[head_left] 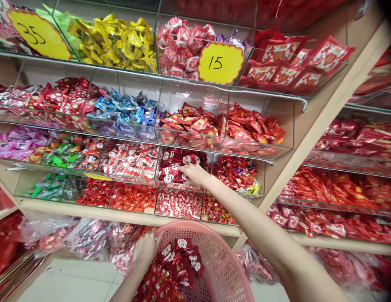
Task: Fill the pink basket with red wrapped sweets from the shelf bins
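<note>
My left hand (pixel 144 247) has its fingers wrapped over the rim of a pink perforated plastic basket (pixel 226 256). Inside the basket lie dark red wrapped candies with white labels (pixel 182 256), on top of brighter red wrapped candies (pixel 157 285). My right hand (pixel 195 174) reaches into a clear shelf compartment of matching dark red candies (pixel 170 161). Its fingers are bent together down onto the packets, and their tips are partly hidden among them.
Clear dividers (pixel 157 113) and front panels split the shelves into bins of wrapped sweets. Yellow price tags (pixel 221 63) hang above. A slanting wooden upright (pixel 311 130) stands at right, with more bins beyond. Plastic bags of sweets (pixel 91 237) lie under the bottom shelf on the tiled floor (pixel 78 277).
</note>
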A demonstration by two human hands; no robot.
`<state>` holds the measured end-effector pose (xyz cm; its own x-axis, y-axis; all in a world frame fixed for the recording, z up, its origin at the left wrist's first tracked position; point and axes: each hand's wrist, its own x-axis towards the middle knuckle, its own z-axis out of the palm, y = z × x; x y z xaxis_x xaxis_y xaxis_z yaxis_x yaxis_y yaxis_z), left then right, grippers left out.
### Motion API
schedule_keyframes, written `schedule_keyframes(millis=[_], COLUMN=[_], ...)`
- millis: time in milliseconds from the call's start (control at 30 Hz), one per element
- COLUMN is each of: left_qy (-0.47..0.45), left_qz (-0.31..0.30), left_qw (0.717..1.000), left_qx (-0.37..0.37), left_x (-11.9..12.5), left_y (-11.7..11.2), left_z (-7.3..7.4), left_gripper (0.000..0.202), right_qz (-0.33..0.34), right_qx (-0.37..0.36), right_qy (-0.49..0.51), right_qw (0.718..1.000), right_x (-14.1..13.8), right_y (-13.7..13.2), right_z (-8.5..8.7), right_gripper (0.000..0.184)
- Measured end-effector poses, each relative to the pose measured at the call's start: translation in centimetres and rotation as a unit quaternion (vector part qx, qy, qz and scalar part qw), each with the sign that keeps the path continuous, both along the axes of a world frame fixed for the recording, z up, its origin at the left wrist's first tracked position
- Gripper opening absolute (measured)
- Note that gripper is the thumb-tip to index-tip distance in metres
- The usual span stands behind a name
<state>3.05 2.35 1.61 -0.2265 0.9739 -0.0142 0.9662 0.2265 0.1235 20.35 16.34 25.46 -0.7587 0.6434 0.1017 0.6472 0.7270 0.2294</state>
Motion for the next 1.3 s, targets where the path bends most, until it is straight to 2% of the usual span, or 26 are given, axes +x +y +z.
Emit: schedule_keyframes(millis=[233, 467, 567, 667, 833, 967, 1133, 1300], left_qy=[0.005, 0.005, 0.009, 0.012, 0.017, 0.026, 0.03, 0.031], left_qz=[-0.006, -0.009, -0.007, -0.007, -0.011, -0.013, -0.015, -0.014], left_qw=[1.0, 1.0, 1.0, 1.0, 0.999, 0.999, 0.999, 0.999], left_qx=[0.016, 0.024, 0.023, 0.023, 0.026, 0.03, 0.033, 0.033], left_x=[-0.2, -0.2, -0.2, -0.2, -0.2, -0.3, -0.4, -0.3], left_y=[0.2, 0.1, 0.2, 0.3, 0.2, 0.2, 0.2, 0.1], left_z=[-0.7, -0.8, -0.9, -1.0, -1.1, -1.3, -1.5, -1.3], left_gripper=[0.049, 0.048, 0.048, 0.048, 0.05, 0.049, 0.049, 0.05], right_qz=[-0.022, -0.039, -0.038, -0.063, -0.189, -0.243, -0.268, -0.284], right_qx=[0.006, 0.015, -0.018, -0.052, -0.094, -0.093, -0.088, -0.101], right_qy=[0.001, -0.003, 0.041, 0.137, 0.263, 0.309, 0.319, 0.295], right_qw=[1.0, 0.999, 0.998, 0.987, 0.941, 0.915, 0.905, 0.907], right_x=[1.5, 1.9, 2.3, 2.2, -0.9, -4.3, -6.8, -7.9], right_y=[1.5, 1.0, 1.3, 1.7, 1.9, 1.8, 1.6, 1.4], right_z=[0.2, -0.1, 0.2, 0.7, 1.2, 0.8, -0.2, -0.3], right_gripper=[0.062, 0.062, 0.06, 0.059, 0.056, 0.055, 0.065, 0.072])
